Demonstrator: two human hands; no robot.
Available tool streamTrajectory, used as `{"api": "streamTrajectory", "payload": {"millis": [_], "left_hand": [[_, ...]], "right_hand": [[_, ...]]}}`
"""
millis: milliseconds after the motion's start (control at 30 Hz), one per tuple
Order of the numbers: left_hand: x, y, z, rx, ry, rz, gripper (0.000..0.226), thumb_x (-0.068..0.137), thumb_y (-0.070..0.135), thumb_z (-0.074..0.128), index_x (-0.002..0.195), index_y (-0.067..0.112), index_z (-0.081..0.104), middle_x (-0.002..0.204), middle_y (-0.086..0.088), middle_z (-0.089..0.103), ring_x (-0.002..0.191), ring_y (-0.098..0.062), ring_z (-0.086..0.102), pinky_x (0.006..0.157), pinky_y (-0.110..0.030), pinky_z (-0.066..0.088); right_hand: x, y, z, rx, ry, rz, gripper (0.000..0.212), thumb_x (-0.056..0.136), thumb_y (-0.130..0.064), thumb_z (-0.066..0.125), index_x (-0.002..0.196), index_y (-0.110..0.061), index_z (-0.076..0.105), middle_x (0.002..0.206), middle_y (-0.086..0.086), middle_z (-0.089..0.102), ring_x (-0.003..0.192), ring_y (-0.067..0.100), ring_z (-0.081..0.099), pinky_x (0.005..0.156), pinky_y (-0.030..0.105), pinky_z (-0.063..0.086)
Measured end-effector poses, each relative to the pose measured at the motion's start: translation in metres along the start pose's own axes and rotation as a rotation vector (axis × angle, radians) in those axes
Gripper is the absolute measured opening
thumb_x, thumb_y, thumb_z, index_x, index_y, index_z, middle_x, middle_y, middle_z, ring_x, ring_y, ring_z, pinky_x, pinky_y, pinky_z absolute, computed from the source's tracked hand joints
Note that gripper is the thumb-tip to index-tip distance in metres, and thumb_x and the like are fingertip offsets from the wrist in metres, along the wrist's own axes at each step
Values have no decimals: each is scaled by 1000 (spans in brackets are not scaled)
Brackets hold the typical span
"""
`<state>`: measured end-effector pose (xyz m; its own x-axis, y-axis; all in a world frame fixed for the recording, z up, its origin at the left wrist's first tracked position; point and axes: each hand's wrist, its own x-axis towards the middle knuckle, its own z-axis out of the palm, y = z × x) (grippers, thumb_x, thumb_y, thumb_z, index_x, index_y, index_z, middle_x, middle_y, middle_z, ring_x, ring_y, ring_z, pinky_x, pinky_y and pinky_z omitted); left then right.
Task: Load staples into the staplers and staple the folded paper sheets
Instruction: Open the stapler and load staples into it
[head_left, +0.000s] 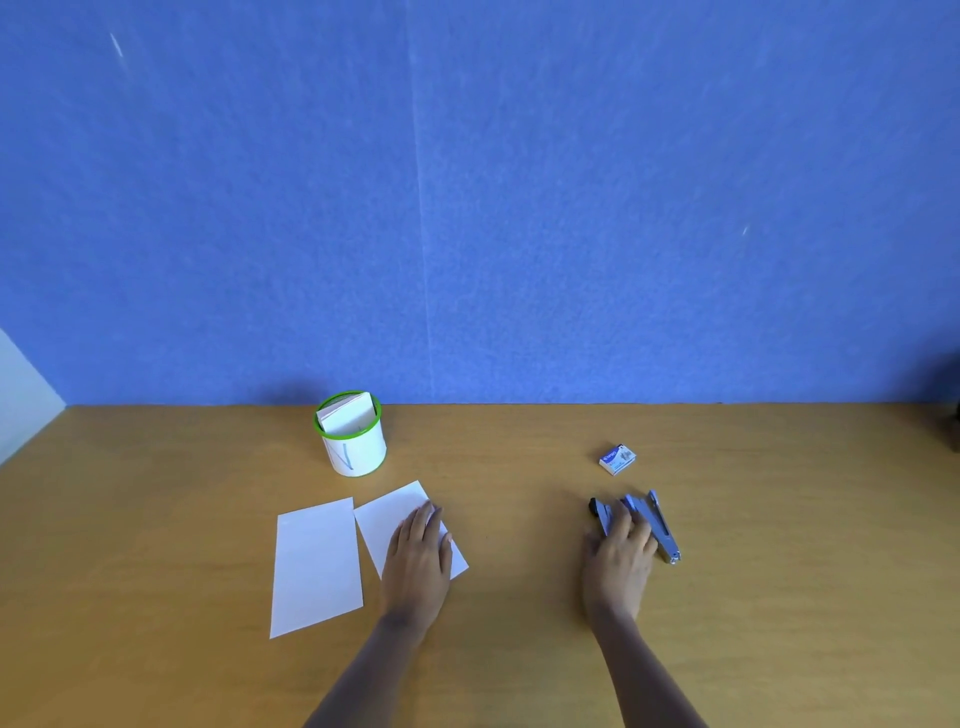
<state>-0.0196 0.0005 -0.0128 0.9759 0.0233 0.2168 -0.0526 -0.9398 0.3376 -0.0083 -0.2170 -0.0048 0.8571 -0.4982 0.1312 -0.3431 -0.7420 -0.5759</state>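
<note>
Wooden desk seen from above, set against a blue wall panel; 2 white paper sheets lie side by side on its near left part. The larger sheet lies flat and untouched; the smaller sheet lies just beside it to the right, turned at an angle. The left hand rests palm down on the right portion of the smaller sheet; its fingers are straight and close together, pressing the paper flat. A white cup with a green rim stands behind the sheets near the wall, holding folded paper upright. The blue stapler lies on the right part of the desk, well apart from the sheets; whether this is 1 opened stapler or 2 lying together cannot be told. The right hand lies over its left portion; its fingers are laid across the body, slightly bent, and whether they grip it cannot be told. A small staple box sits just behind the stapler.
</note>
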Motion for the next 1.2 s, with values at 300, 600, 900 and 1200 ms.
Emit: {"api": "streamTrajectory", "payload": {"millis": [300,600,900,1200], "left_hand": [[8,16,-6,-207,148,-39,36,89,11,62,124,5,60,129,-12,60,120,-28,57,96,-37,48],[28,80,-38,-1062,42,-311,14,90,31,61,102,25,65,101,15,68,96,4,62,79,-6,46],[41,87,-46,-1468,4,-496,11,85,16,68,91,7,72,87,-15,71,82,-23,67,72,-30,58],[39,90,-49,-1551,-49,-402,12,88,9,64,96,1,69,88,-7,73,83,-15,70,75,-25,57]], "right_hand": [[3,-5,1,315,115,-27,47,86,9,57,131,1,47,121,27,47,108,41,44,92,45,38],[-19,-62,-2,509,109,-439,47,90,-1,59,135,-10,46,125,-3,43,109,7,38,96,14,29],[-22,-68,0,550,-15,-571,52,88,-1,61,134,-18,46,129,-14,41,111,-4,36,96,9,31],[-16,-71,-10,725,-198,-325,30,96,-35,50,126,-30,51,102,-14,63,93,3,60,75,13,45]]}}
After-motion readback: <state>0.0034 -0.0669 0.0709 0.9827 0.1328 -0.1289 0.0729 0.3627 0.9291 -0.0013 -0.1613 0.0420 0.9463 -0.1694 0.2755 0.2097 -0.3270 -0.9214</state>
